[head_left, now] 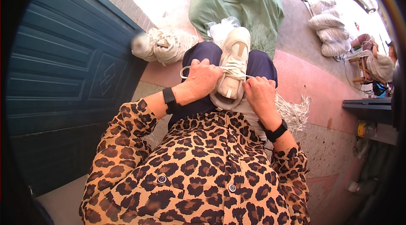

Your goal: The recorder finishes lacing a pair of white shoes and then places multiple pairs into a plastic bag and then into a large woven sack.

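A cream sneaker (234,62) rests on my lap between my thighs, its toe pointing away and its heel toward me. Across its upper runs a pale shoelace (235,72), drawn out to both sides. My left hand (202,77) is closed on the lace at the shoe's left side, and a loop of it sticks out past the knuckles. On the right side, my right hand (261,96) pinches the other part of the lace near the shoe's collar. A bundle of loose white laces (294,111) hangs beside my right thigh.
More pale sneakers (165,45) lie ahead to the left, by a dark blue panelled door (63,68). A large green sack (237,1) stands beyond my knees. Stuffed whitish sacks (332,30) and a seated person (378,62) are at the far right.
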Action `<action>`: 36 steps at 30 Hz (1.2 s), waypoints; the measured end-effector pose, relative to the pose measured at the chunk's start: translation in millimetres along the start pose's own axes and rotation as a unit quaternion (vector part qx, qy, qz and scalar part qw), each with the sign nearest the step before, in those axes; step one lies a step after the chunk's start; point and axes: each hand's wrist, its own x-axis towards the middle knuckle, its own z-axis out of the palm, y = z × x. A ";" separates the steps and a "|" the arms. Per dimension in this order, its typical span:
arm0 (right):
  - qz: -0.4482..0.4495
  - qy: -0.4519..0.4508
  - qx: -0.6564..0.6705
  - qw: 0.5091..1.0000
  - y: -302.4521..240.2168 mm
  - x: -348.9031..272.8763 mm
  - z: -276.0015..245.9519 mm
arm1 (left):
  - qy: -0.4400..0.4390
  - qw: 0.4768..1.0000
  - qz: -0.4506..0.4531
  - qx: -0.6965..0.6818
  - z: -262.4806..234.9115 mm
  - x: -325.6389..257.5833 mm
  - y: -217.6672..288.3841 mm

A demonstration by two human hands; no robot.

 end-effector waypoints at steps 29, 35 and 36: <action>-0.093 -0.026 -0.038 0.995 -7.5 -0.1 -1.9 | 0.132 0.981 0.141 0.024 -1.1 20.7 8.3; -0.066 -0.033 -0.074 0.995 -12.0 5.7 -13.4 | 0.046 0.940 -0.025 -0.338 -3.1 37.7 4.2; -0.098 0.012 -0.011 0.995 -9.4 3.2 -12.0 | -0.019 0.904 -0.073 -0.420 -7.9 44.7 0.6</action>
